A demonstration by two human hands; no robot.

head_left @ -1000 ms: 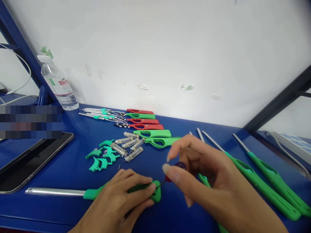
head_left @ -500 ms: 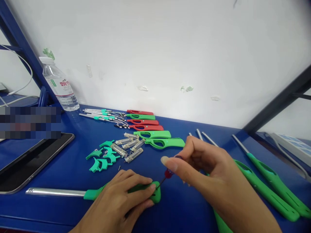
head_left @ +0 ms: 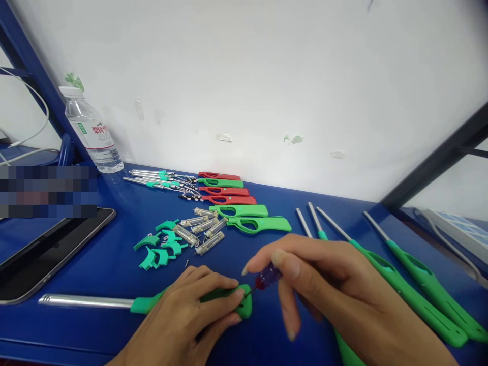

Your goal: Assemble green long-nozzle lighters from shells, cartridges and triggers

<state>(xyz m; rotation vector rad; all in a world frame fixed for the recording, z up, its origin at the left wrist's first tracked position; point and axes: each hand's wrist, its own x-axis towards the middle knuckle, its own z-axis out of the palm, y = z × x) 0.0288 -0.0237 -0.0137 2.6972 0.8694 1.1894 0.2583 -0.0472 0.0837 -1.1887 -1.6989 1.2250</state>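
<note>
A green lighter (head_left: 144, 305) with a long metal tube lies across the front of the blue table. My left hand (head_left: 190, 310) is closed over its green handle and covers much of it. Between the thumb and fingers of my right hand (head_left: 324, 284) is a small screwdriver (head_left: 268, 276) with a purple and red handle. Its thin shaft slants down to the rounded end of the handle, where the tip meets a small hole. A small screw (head_left: 186, 263) lies on the table beyond my left hand.
Several green trigger pieces (head_left: 154, 258), clear fuel tanks (head_left: 210, 243), metal tubes with wires (head_left: 152, 184) and red and green handle shells (head_left: 259, 223) lie behind. Green lighters (head_left: 415, 300) lie right; a tablet (head_left: 57, 254) and bottle (head_left: 93, 134) stand or lie left.
My right hand has lowered and turned, with its fingers spread differently around the screwdriver, which now leans closer to the table. My left hand and the lighter are nearly unchanged.
</note>
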